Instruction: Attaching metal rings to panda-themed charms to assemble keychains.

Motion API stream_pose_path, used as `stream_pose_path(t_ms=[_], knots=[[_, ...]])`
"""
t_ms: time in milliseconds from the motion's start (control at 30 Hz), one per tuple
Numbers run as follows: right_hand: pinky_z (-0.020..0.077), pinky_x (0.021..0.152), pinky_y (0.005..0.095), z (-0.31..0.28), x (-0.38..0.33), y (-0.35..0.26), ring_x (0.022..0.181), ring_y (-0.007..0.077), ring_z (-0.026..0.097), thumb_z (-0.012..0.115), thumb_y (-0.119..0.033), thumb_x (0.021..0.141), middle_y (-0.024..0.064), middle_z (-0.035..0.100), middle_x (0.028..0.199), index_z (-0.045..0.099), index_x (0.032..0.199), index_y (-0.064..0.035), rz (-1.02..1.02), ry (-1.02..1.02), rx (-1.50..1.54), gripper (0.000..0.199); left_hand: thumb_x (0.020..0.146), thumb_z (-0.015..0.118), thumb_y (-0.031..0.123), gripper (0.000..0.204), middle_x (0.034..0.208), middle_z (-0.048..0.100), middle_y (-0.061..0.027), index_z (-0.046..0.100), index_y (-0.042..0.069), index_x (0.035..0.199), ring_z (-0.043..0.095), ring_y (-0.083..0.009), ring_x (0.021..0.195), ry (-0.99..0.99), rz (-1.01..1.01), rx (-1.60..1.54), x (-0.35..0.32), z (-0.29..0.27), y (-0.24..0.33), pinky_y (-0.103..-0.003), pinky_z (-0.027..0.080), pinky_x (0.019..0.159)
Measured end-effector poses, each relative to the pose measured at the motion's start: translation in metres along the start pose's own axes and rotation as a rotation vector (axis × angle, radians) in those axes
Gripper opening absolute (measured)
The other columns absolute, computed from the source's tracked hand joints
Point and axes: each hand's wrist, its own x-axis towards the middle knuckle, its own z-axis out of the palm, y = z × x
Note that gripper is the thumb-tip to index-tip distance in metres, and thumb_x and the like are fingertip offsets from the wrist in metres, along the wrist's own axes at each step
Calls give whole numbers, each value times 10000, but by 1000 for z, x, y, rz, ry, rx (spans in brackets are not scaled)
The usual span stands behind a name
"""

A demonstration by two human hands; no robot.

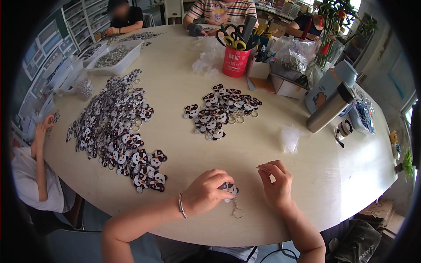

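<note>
Near the front edge of the table, my left hand (204, 195) is closed on a black-and-white panda keychain (229, 188). Its short chain and metal split ring (237, 213) hang down over the tabletop. To the right of it, my right hand (279, 186) is raised in a pinch. Something thin and small shows at its fingertips, too small to name. A large heap of panda keychains (109, 118) spreads over the left of the table. Ahead of my hands lies a smaller pile of panda keychains (219, 109), several with their rings showing.
Crumpled clear plastic film (290, 139) lies beyond my right hand. A steel thermos (329, 109) and a blue bottle (326, 83) stand at the right. Farther back are a red cup (235, 63) of scissors and a white tub (119, 69) of metal parts. Other people sit around the table.
</note>
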Motion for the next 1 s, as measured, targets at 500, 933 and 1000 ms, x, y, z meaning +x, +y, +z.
stream_pose_path(t_ms=[500, 933, 1000], knots=[[469, 486, 308, 47, -11, -44, 579, 211, 571, 731, 68, 639, 79, 573, 736, 696, 911, -34, -161, -184, 67, 293, 688, 611, 74, 255, 933, 641, -129, 670, -48, 903, 601, -207, 905, -46, 88, 406, -33, -1, 33, -261, 542, 772], [456, 509, 310, 47, -9, -41, 633, 194, 522, 682, -20, 530, 66, 494, 764, 638, 993, 52, -381, -386, 34, 471, 615, 580, 142, 226, 801, 624, -141, 650, -39, 730, 601, -259, 861, -54, 97, 369, -33, -2, 32, -308, 535, 783], [450, 500, 310, 50, -9, -43, 615, 194, 515, 684, -25, 519, 64, 497, 768, 640, 981, 46, -344, -292, -8, 469, 613, 578, 144, 227, 798, 624, -145, 647, -41, 726, 605, -265, 859, -42, 103, 373, -32, -2, 30, -313, 536, 787]])
